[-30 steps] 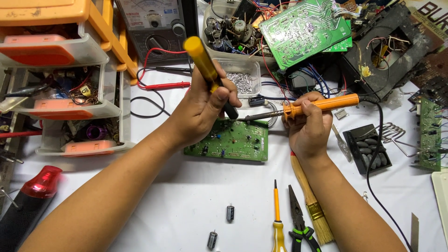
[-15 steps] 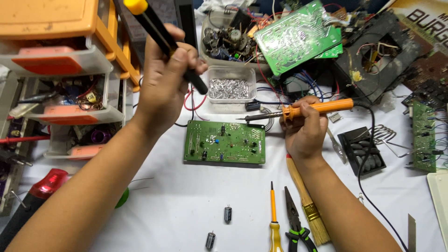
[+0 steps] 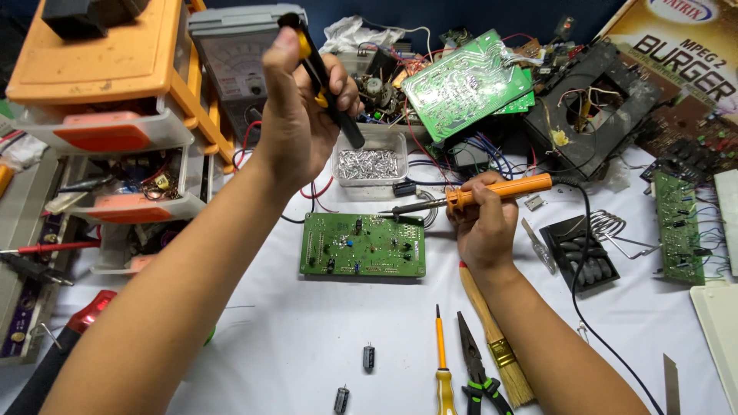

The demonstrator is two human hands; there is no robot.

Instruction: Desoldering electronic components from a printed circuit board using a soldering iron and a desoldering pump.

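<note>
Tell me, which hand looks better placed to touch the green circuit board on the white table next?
Probably the right hand: its orange-handled soldering iron has its tip just above the green circuit board, while the left hand holds a yellow-and-black tool raised high.

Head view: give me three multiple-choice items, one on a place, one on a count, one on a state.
1. Where is the green circuit board that lies flat in the middle?
A. On the white table top, below the clear tub of metal bits
B. Inside an orange drawer
C. In the left hand

2. How many small dark capacitors lie loose on the table near the bottom edge?
A. One
B. Two
C. Four

3. What is the state of the left hand?
A. Flat on the table
B. Raised, gripping a black and yellow tool
C. Open and empty

Answers:
1 A, the board lies flat on the table, just below the tub.
2 B, two lie left of the yellow screwdriver.
3 B, it holds the tool up above the board, while the right hand holds the orange soldering iron.
</note>
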